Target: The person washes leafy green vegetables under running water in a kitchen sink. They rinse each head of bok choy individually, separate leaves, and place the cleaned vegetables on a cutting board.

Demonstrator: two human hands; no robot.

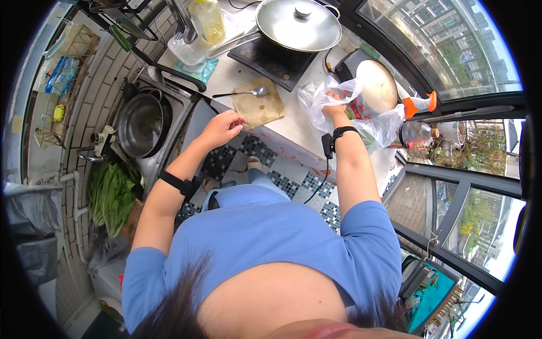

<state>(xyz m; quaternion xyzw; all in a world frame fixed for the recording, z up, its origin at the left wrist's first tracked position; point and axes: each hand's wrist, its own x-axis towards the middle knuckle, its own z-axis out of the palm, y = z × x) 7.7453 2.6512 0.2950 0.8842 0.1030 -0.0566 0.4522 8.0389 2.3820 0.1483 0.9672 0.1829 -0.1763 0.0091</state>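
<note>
My right hand reaches into the mouth of a thin translucent plastic bag with red print; its fingers are partly hidden by the film, and something green shows inside. Over the counter's front edge hovers my left hand, fingers loosely curled with nothing seen in them. Just beyond it a stained tan cloth lies on the white counter, with a metal spoon with a dark handle across it. Behind these, a lidded steel wok rests on a black cooktop.
At left, a metal pan stands in the steel sink, with leafy greens nearer me. A yellow-liquid bottle stands at the back. On the right are a round pale lid or board, an orange-topped spray bottle and a clear bottle.
</note>
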